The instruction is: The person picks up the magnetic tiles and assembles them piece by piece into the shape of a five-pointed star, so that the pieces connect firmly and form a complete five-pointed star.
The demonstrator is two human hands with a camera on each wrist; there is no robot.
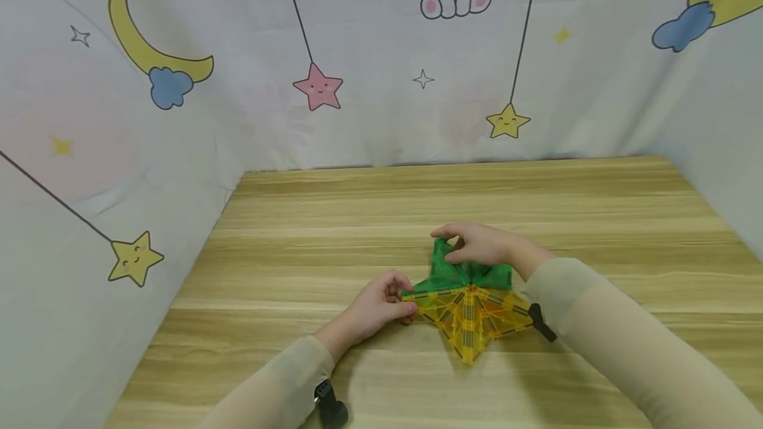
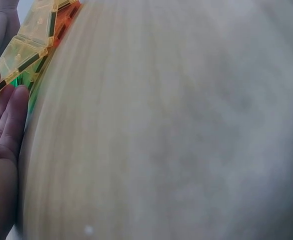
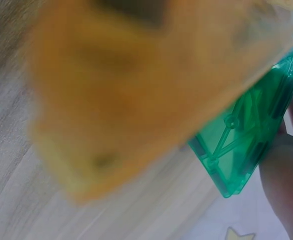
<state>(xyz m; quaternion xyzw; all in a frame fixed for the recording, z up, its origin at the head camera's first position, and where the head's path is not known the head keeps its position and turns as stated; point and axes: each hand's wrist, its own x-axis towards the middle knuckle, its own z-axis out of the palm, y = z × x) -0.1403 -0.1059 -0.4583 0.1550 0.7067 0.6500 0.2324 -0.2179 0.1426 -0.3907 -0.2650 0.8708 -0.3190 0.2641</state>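
A star-shaped build of see-through magnetic tiles lies on the table, with yellow tiles (image 1: 467, 333) towards me and green tiles (image 1: 442, 271) on the far side. My left hand (image 1: 374, 308) pinches its left point, the thumb on the yellow edge; the left wrist view shows fingertips (image 2: 17, 100) beneath that yellow tile (image 2: 21, 56). Over the back reaches my right hand (image 1: 484, 243), thumb and fingers around an upright green point. The right wrist view has a green tile (image 3: 236, 142) beside the hand (image 3: 284, 180), partly behind a blurred yellow-orange tile (image 3: 136, 100).
The wood-grain table (image 1: 334, 217) runs back to a white cloth wall (image 1: 381, 131) printed with stars and moons. More cloth hangs at the left and right sides. Black straps (image 1: 330, 404) show on both sleeves.
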